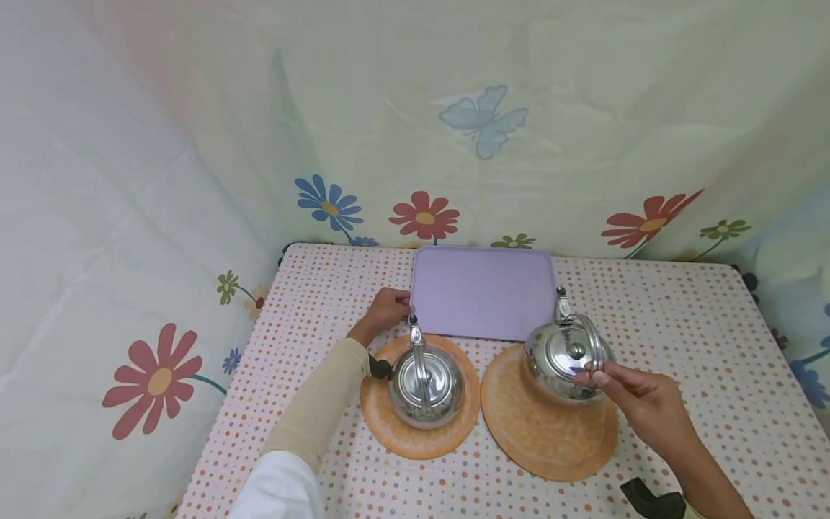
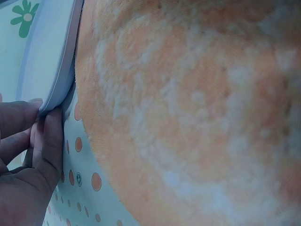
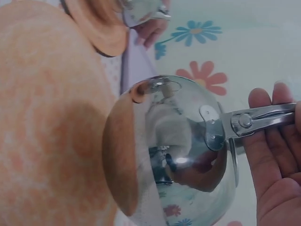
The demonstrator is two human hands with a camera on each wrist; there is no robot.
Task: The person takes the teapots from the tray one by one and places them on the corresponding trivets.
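Observation:
My left hand [image 1: 384, 310] pinches the left edge of a lilac tray [image 1: 483, 292], near its front corner. In the left wrist view the thumb lies on top of the tray's rim [image 2: 60, 89] and fingers are beneath it. My right hand [image 1: 655, 407] grips the arched handle of a shiny steel kettle [image 1: 551, 367]. That kettle hangs over the right round mat [image 1: 547, 440], and its shadow falls on the mat. A second steel kettle [image 1: 447, 382] sits on the left round mat [image 1: 415, 445], just below my left hand.
A dotted cloth [image 1: 700, 339] covers the table. Behind it and on the left hangs a flower-printed curtain [image 1: 363, 108]. The two orange-brown mats lie side by side in front of the tray. Black wrist-worn pieces [image 1: 651, 499] show at both wrists.

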